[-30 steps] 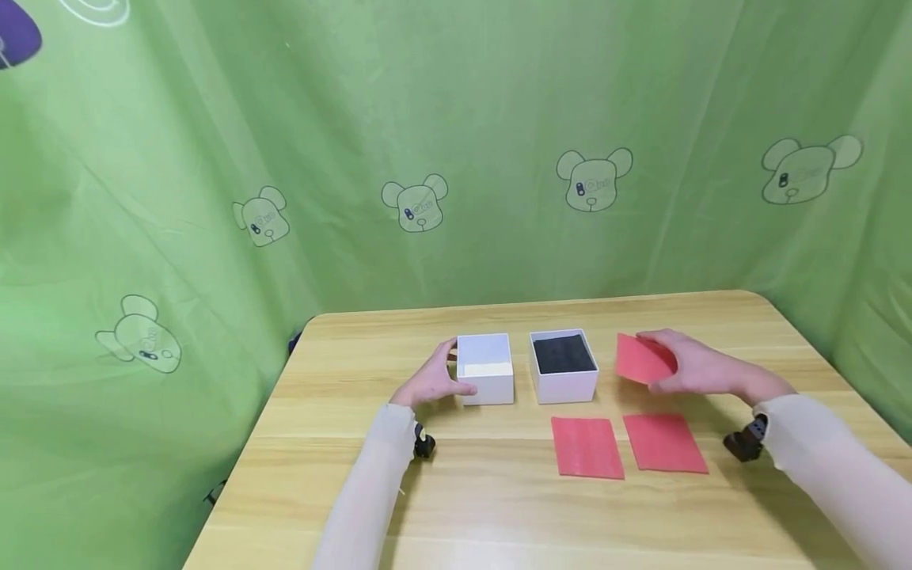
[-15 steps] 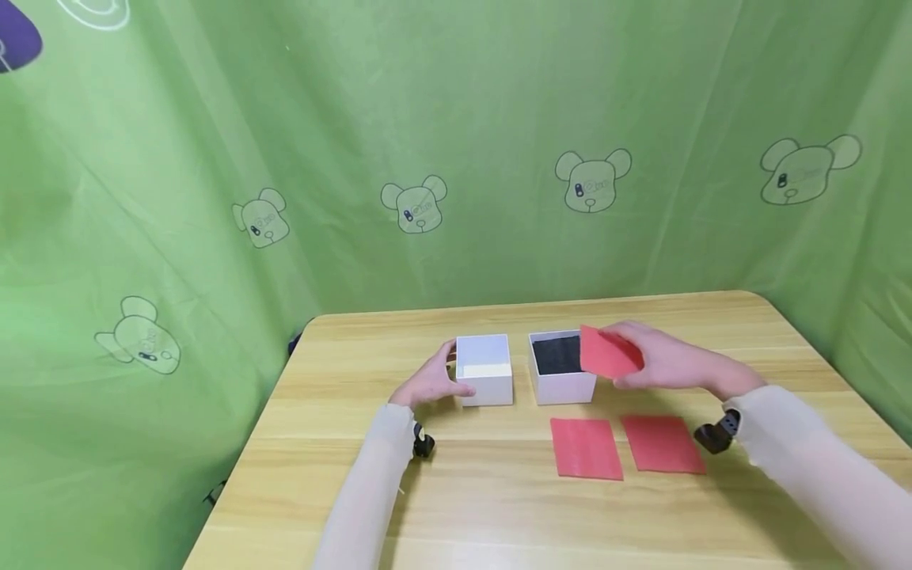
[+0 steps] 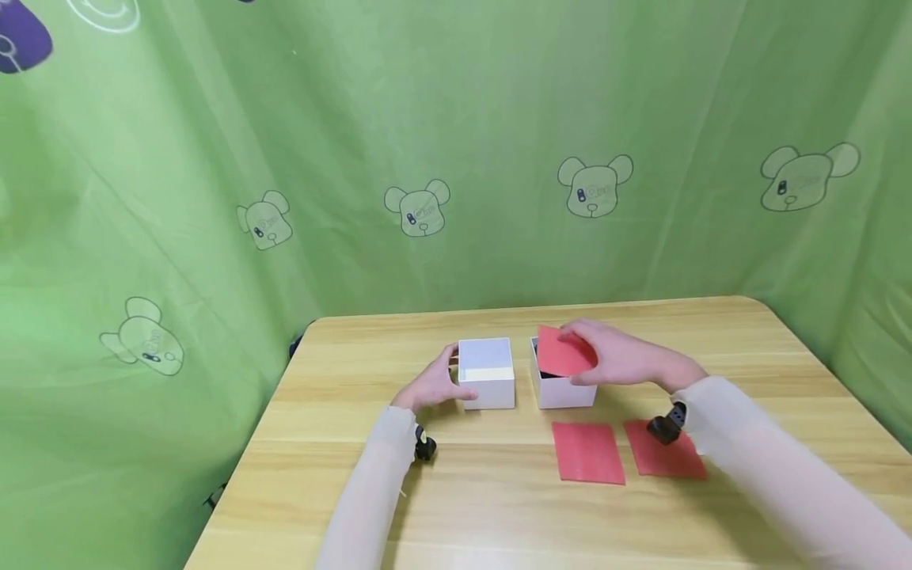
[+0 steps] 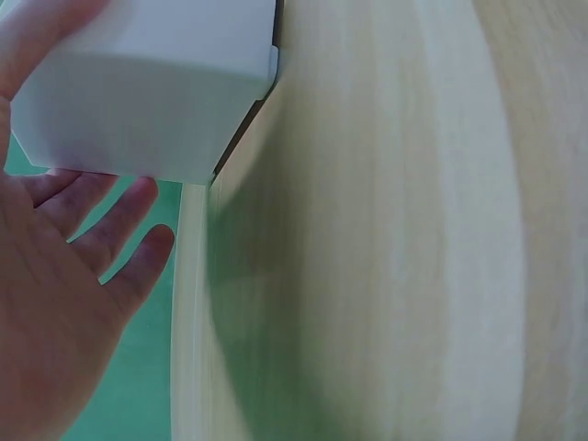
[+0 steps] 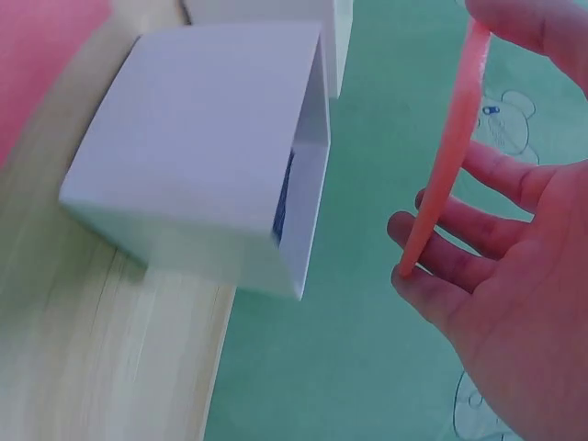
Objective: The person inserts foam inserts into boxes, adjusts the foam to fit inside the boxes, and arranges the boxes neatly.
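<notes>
A red square pad (image 3: 559, 352), thin and slightly bowed in the right wrist view, is held by its edges between the thumb and fingers of my right hand (image 3: 623, 355). It hangs tilted over a white box (image 3: 566, 397), covering most of its opening; a bit of the black contents shows beneath. To the left stands another white box (image 3: 488, 396), pale inside. My left hand (image 3: 431, 386) grips its left side, thumb on the near wall and fingers at the far wall. In the left wrist view, fingertips touch that box (image 4: 147, 110).
Two more red squares, a left one (image 3: 587, 453) and a right one (image 3: 659, 461), lie flat in front of the boxes. My right wrist and sleeve pass over the right one. A green curtain (image 3: 499, 158) hangs behind the wooden table (image 3: 484, 507).
My right hand has carried the red square pad leftward, from right of the boxes to above the right-hand box. My left hand keeps its place on the left box.
</notes>
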`<state>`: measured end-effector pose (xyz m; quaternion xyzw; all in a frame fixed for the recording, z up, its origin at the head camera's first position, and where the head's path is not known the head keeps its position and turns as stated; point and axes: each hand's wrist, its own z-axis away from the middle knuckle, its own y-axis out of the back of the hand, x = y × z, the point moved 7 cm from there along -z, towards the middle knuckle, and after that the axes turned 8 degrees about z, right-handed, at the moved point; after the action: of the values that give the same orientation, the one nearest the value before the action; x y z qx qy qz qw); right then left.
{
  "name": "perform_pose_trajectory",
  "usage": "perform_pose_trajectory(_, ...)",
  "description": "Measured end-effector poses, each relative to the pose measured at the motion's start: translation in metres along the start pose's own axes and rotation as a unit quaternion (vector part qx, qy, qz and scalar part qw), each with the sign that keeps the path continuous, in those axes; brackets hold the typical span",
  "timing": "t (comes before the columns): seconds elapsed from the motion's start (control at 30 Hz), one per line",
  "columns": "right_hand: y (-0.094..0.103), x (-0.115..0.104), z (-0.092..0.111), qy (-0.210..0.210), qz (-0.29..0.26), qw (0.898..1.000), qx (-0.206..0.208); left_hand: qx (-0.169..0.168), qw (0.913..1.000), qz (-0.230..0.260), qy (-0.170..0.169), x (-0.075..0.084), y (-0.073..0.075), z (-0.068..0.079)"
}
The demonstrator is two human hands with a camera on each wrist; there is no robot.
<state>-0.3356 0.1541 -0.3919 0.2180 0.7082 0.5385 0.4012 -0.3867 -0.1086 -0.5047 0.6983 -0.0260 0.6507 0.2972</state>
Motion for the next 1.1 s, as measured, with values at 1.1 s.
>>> perform_pose_trajectory(1.1, -0.042, -0.044, -0.078, 0.05, 0.052, 0.996, -0.053, -0.01, 0.9997, 0.02, -0.008, 0.0, 0.0, 0.001)
